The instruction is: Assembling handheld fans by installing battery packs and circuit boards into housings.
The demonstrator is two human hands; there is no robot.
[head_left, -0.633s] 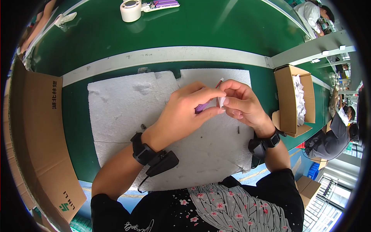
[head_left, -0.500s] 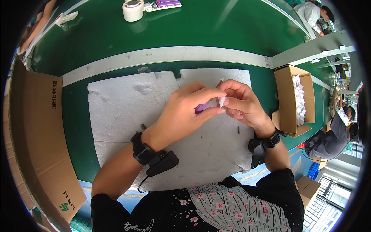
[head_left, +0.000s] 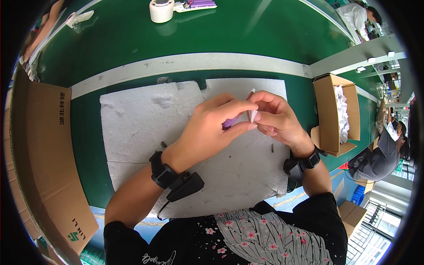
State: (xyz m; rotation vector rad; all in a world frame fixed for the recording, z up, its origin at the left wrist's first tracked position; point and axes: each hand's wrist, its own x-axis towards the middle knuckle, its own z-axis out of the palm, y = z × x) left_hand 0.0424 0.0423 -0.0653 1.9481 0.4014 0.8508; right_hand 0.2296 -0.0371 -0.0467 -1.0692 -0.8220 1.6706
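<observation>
Over the pale foam mat [head_left: 141, 128], both hands are close together, their fingertips meeting at a small white folded piece [head_left: 253, 115]. My left hand [head_left: 212, 121] is curled round a small purple object [head_left: 229, 122], mostly hidden by the fingers; it may be a wrapped battery cell. Its thumb and index finger touch the white piece's edge. With thumb and fingers my right hand [head_left: 278, 117] pinches the white piece from the other side. Between the hands, a short red and dark lead [head_left: 251, 93] with a pale tip sticks up; where it joins is hidden.
An open carton of white pieces [head_left: 341, 115] stands right of the mat. A tall cardboard box [head_left: 44, 145] is at the left. Beyond the metal rail [head_left: 190, 62], a white round device [head_left: 161, 11] with purple cells [head_left: 202, 4] lies on green surface. People work at the far right.
Beyond the rail, the white device and its purple cells have shifted a little to the right. My hands have barely moved and keep the same grip.
</observation>
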